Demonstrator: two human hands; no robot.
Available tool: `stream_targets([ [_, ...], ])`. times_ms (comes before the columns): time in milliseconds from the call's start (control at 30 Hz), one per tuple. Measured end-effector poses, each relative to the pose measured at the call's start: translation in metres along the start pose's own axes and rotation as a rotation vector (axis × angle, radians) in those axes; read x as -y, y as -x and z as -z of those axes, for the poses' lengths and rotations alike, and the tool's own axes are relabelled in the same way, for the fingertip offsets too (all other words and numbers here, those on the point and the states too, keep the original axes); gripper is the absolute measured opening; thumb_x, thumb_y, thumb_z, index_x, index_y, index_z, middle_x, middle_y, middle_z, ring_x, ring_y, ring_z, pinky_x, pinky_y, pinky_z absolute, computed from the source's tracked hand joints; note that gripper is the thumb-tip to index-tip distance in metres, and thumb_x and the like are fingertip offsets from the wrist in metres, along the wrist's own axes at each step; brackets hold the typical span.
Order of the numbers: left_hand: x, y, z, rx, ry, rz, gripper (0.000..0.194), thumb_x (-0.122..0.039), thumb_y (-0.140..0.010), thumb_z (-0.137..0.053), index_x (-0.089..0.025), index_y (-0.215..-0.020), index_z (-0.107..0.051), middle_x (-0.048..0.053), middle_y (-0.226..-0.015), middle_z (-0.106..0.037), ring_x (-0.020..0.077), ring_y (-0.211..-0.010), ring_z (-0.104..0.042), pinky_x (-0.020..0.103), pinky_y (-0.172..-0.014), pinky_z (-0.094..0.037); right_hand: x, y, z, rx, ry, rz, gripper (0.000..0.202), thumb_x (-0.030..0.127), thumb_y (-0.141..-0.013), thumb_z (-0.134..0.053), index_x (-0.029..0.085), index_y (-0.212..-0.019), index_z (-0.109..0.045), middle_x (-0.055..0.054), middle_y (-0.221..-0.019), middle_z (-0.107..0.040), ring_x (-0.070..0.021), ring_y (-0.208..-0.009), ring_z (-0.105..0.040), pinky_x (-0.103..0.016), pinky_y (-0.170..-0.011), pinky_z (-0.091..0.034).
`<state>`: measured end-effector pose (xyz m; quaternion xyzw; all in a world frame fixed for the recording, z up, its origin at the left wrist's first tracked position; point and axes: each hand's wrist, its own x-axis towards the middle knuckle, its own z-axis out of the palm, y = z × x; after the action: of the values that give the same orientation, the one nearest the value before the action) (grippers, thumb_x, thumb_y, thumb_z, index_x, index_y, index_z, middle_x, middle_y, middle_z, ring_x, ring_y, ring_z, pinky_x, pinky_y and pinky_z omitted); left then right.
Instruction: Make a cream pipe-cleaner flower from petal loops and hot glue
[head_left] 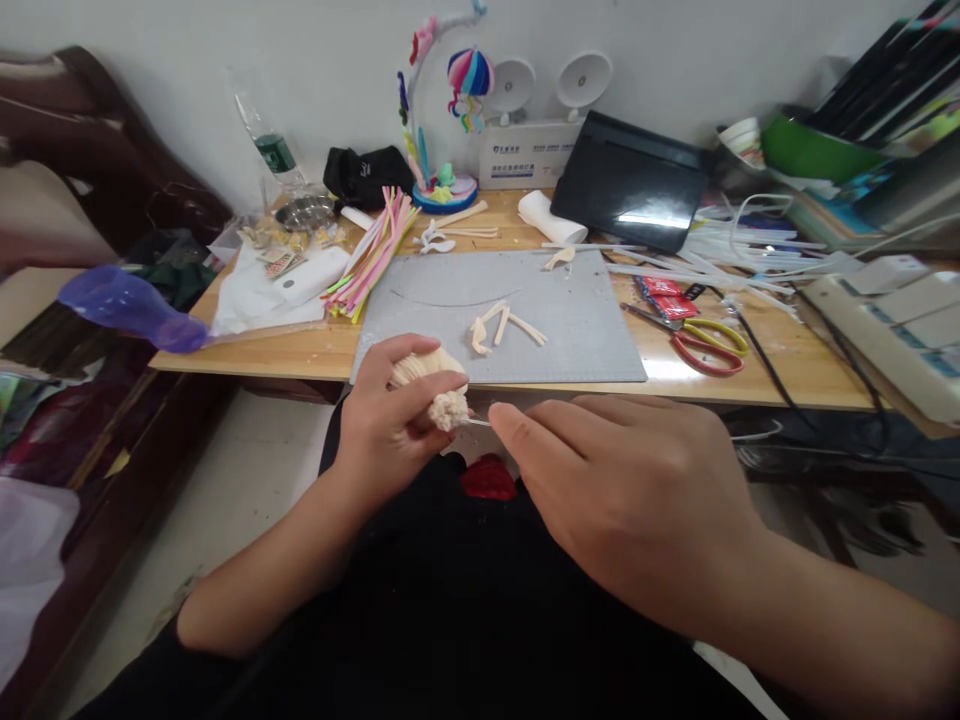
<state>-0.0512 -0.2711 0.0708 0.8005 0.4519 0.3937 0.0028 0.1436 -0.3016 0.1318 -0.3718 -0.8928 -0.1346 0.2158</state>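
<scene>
My left hand (394, 405) is wrapped round a cream fuzzy bundle (448, 408), which looks like chenille stems packed together with a rough, cut-looking end facing right. From that end a thin pale strand (480, 422) runs to my right hand (622, 470), whose fingers are pinched on it. Both hands are in front of the table edge, over my lap. Behind them, bent cream chenille pieces (517, 325) lie on the grey cutting mat (442, 290). A thin dark wire (450, 303) curves across the mat.
Red-and-yellow-handled scissors (709, 345) lie right of the mat, beside a red packet (666, 298). Coloured chenille stems (379, 250) are heaped at left, near a metal bowl (306, 212). A tablet-like black panel (634, 185) and a decorated stand (446, 195) are behind. A red object (489, 478) is below my hands.
</scene>
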Motion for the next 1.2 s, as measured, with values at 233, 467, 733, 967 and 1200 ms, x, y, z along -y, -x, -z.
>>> stream_targets([
  [233,-0.002,0.001,-0.001,0.013,-0.142,0.042,0.024,-0.026,-0.070,-0.068,-0.024,-0.094,-0.067,0.007,-0.113,-0.053,0.0234,-0.102,-0.054,0.036,-0.080,-0.047,0.003,-0.005,-0.006,0.048,0.044,-0.047,0.020,0.012,-0.079,-0.046,0.017,-0.062,-0.054,0.001,-0.048,-0.048,-0.0105,-0.046,-0.041,-0.029,-0.048,-0.018],
  [467,-0.001,0.000,0.000,0.069,-0.097,0.065,0.023,-0.027,-0.071,-0.067,-0.022,-0.093,-0.068,0.009,-0.111,-0.054,0.0219,-0.097,-0.055,0.032,-0.074,-0.048,-0.005,-0.008,-0.021,0.005,-0.130,-0.143,0.019,0.014,-0.084,-0.042,0.017,-0.076,-0.060,-0.003,-0.075,-0.061,-0.0112,-0.062,-0.052,-0.024,-0.052,-0.031],
  [733,0.011,-0.003,-0.004,0.216,-0.028,0.171,0.025,-0.034,-0.070,-0.068,-0.022,-0.091,-0.069,0.007,-0.106,-0.054,0.0207,-0.094,-0.056,0.035,-0.078,-0.048,-0.023,-0.016,-0.008,-0.198,-0.419,-0.315,0.024,0.021,-0.091,-0.037,0.018,-0.089,-0.060,-0.003,-0.078,-0.062,-0.0112,-0.070,-0.056,-0.024,-0.064,-0.041],
  [967,0.008,-0.001,-0.002,0.158,-0.222,0.135,0.023,-0.028,-0.070,-0.065,-0.023,-0.093,-0.068,0.009,-0.113,-0.053,0.0210,-0.086,-0.058,0.032,-0.064,-0.048,-0.017,-0.019,-0.011,0.178,-0.156,-0.064,0.019,0.014,-0.083,-0.045,0.018,-0.076,-0.062,-0.001,-0.070,-0.058,-0.0108,-0.062,-0.049,-0.025,-0.052,-0.026],
  [1200,0.003,-0.001,-0.001,0.146,-0.274,0.095,0.024,-0.026,-0.071,-0.063,-0.024,-0.094,-0.068,0.009,-0.113,-0.055,0.0195,-0.079,-0.059,0.030,-0.059,-0.048,-0.007,-0.018,-0.019,0.194,-0.025,-0.018,0.017,0.013,-0.081,-0.046,0.018,-0.073,-0.060,-0.001,-0.066,-0.055,-0.0127,-0.061,-0.043,-0.028,-0.049,-0.016],
])
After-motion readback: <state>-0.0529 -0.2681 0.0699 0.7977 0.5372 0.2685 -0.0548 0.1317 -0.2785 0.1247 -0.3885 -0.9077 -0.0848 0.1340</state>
